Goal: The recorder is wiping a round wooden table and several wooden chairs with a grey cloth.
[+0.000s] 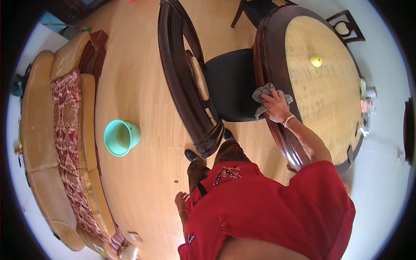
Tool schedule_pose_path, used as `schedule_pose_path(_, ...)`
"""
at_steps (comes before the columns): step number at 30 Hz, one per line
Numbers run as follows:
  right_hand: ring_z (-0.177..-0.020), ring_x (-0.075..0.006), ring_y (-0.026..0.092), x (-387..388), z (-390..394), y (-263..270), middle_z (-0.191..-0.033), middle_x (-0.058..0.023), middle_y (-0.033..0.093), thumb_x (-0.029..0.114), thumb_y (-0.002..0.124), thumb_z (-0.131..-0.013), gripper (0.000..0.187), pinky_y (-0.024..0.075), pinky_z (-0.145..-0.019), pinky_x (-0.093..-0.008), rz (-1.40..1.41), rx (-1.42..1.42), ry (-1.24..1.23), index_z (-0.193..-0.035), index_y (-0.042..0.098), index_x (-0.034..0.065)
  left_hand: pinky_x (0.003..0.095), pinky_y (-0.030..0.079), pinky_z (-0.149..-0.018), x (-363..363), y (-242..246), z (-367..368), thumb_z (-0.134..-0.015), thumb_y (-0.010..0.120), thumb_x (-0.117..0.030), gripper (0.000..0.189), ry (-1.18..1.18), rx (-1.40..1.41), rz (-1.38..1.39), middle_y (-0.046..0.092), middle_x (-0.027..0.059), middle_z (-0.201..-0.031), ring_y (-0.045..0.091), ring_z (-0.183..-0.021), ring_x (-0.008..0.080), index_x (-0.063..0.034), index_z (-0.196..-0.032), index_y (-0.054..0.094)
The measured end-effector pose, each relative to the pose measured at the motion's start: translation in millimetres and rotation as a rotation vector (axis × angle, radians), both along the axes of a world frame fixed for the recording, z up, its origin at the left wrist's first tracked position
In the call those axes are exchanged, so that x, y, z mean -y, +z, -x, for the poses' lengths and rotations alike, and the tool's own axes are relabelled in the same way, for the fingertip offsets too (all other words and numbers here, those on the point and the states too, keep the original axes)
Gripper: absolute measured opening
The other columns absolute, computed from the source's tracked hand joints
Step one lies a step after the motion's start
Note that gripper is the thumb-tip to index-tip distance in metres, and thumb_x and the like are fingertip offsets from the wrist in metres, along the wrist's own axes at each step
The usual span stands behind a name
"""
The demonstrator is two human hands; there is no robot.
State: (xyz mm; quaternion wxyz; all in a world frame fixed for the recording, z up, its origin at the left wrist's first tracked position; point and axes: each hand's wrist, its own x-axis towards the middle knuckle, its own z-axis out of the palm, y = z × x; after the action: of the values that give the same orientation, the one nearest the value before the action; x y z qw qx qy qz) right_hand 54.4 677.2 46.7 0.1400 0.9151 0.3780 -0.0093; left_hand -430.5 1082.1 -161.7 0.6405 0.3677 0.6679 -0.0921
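Observation:
My right hand (pixel 277 105) presses a crumpled grey cloth (pixel 264 93) onto the dark wooden rim of an oval table (pixel 274 42), its fingers spread over the cloth. The near edge of the rim is under the cloth, beside the black seat (pixel 232 86) of a dark wooden chair. That chair's tall curved backrest (pixel 178 81) stands to the left of its seat, and the seat reaches partly under the tabletop. Down at my left side hangs my left hand (pixel 181 200), slightly curled, with nothing visible in it.
A mint-green bucket (pixel 122 138) stands on the wood-look floor at left. Beyond it runs a tan sofa (pixel 39 130) with a patterned red cover (pixel 66 136). On the tabletop lie a small yellow object (pixel 315 60) and, near the right edge, a dark phone-like object (pixel 350 154).

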Motion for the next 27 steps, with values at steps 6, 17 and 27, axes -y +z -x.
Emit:
schedule_pose_path(6,-0.127,-0.0291,0.033,-6,43,4,-0.128,0.0055,0.05,0.024,0.07,-0.065,0.017,0.032,-0.092,-0.0479,0.021,-0.06,-0.118,-0.08,0.072,0.0161,0.0339,0.051,-0.064,-134,53,-13,-0.09,0.051,-0.021,0.033,-0.201,-0.004,-0.171,0.063,0.0115,-0.098,0.065,-0.08,0.023,-0.0057,-0.118,0.052)
schedule_pose_path(17,-0.124,-0.0311,0.038,-13,34,-9,-0.127,0.0035,0.053,0.02,0.068,-0.064,0.009,0.0335,-0.091,-0.0475,-0.064,-0.042,-0.165,-0.072,0.07,0.0165,0.0265,0.049,-0.057,-234,61,-137,-0.09,0.054,-0.018,0.024,-0.377,0.13,-0.205,0.064,0.0071,-0.089,0.063,-0.071,0.0168,-0.0067,-0.111,0.057)
schedule_pose_path(27,-0.114,-0.0298,0.044,-67,-24,-6,-0.117,0.0025,0.056,0.02,0.074,-0.063,0.023,0.0418,-0.082,-0.0409,-0.212,0.039,-0.582,-0.086,0.07,0.0198,0.0277,0.047,-0.081,-201,230,-505,-0.093,0.053,-0.027,0.033,-0.803,0.727,-0.453,0.062,0.0058,-0.102,0.06,-0.09,0.0162,-0.0011,-0.113,0.057)
